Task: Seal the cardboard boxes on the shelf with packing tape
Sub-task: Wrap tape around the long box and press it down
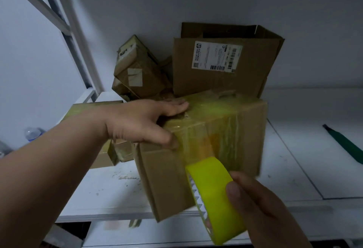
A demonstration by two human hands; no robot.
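Note:
A brown cardboard box (163, 173) sits at the front edge of the white shelf (102, 194), its near corner overhanging. Yellowish tape bands cover its top and front face. My left hand (141, 121) lies over the box's top left corner, fingers flat on the lid and thumb pressing the front face. My right hand (263, 210) grips a yellow-green roll of packing tape (214, 194) low in front of the box. A strip of tape runs from the roll up onto the front face.
An open box with a white shipping label (222, 64) stands behind. Small taped boxes (137, 70) are piled at the back left, and a flat box (94, 108) lies under my left forearm. A dark green tool (343, 143) lies at the right. A water bottle (32, 132) sits far left.

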